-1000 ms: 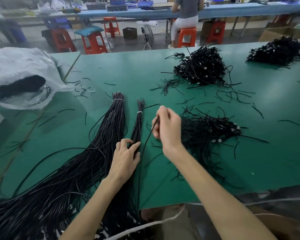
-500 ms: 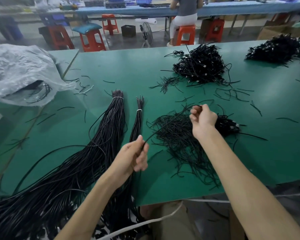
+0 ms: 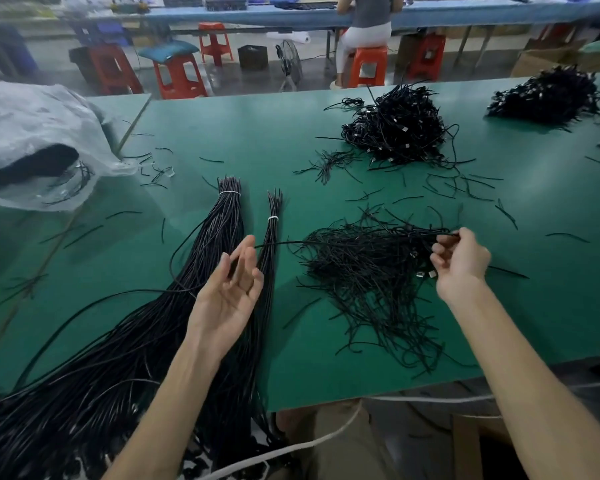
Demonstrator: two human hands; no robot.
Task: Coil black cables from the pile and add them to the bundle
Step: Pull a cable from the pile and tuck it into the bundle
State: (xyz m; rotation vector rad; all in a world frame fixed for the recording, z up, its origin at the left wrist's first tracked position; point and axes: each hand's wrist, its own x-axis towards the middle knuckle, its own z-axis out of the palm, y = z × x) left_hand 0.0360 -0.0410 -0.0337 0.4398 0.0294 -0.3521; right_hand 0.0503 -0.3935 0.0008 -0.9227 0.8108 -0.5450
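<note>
Here, the right fingers (image 3: 442, 244) curl into a pinch on one end of a single black cable (image 3: 281, 243), with the right hand (image 3: 461, 263) hanging over the 3 o'clock edge of the loose pile (image 3: 371, 278). The cable runs toward 9 o'clock, skimming the pile's top, to the left fingers (image 3: 245, 258). These are straight and relaxed, palm up — the cable seems to rest against their tips rather than be gripped.

Stretching it out this way probably frees it from the tangle before coiling. The left hand (image 3: 229, 296) floats above the thin bundle (image 3: 269, 251), with the thick bundle (image 3: 219, 237) just beside it at 9 o'clock, so a finished cable has little way to go. Everything lies on the green table (image 3: 257, 133).

Half a second ago the left hand pinched the cable and the right stood nearer, at the pile's 12 o'clock edge — now the left has opened and the hands are farther apart.
</note>
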